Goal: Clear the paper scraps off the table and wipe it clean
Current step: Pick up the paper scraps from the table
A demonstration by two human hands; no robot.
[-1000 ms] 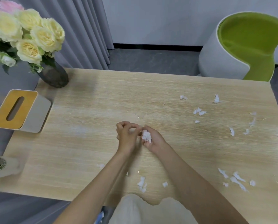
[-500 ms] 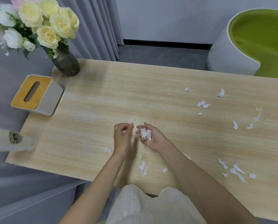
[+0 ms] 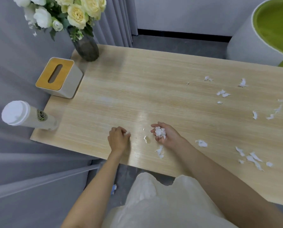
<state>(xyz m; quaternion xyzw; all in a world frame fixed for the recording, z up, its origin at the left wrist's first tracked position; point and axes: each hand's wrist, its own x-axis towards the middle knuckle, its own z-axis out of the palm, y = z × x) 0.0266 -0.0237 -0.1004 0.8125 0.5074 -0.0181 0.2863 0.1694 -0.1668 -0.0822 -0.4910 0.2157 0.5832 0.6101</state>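
- The left hand is seen from its back, knuckles up and fingers curled down onto the table; a small white scrap shows at the fingertips, but whether it is pinched cannot be told, since the fingertips are hidden.
- The right hand is turned palm up and loosely cupped around a crumpled wad of scraps, which is held in the palm.
- The green-and-white chair is cut off by the right edge, and the flowers by the top edge.
- The logo on the lidded paper cup is too small to be read.
- The table is made of pale wood-grain laminate with a glossy sheen between the hands.
- Torn, ragged white paper scraps are scattered over the right half; more lie near the front edge, and one piece lies just beside the right wrist.
- A white tissue box with a wooden slotted top stands at the left, beside a dark mottled vase.
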